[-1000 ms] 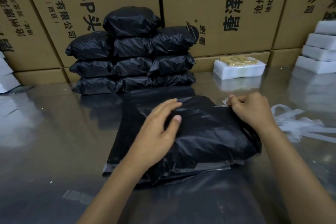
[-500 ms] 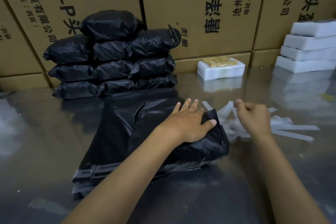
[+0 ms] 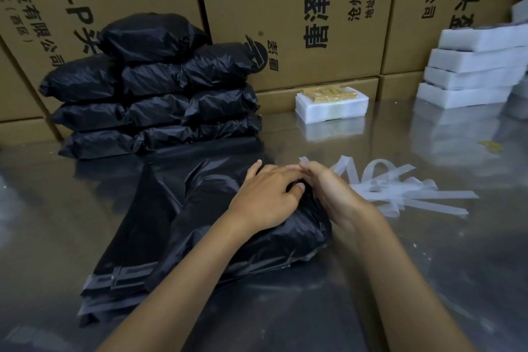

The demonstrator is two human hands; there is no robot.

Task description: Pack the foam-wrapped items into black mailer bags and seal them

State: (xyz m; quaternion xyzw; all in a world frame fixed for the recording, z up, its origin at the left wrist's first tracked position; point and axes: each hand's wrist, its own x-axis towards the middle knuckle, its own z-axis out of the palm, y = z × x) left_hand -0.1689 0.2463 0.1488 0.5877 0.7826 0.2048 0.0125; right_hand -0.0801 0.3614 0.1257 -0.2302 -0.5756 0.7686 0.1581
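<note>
Both hands meet on the filled mailer bag [image 3: 243, 226]: left hand [image 3: 264, 198] pressing flat, right hand [image 3: 328, 191] seemingly pinching its flap shut. Beyond this bag, sealed bags [image 3: 154, 88] stack; right of it, foam-wrapped items [image 3: 468, 71] remain unpacked.

dim warm light, soft glare on the glossy table [image 3: 428, 266], wide-angle bending at edges, slight motion blur.
</note>
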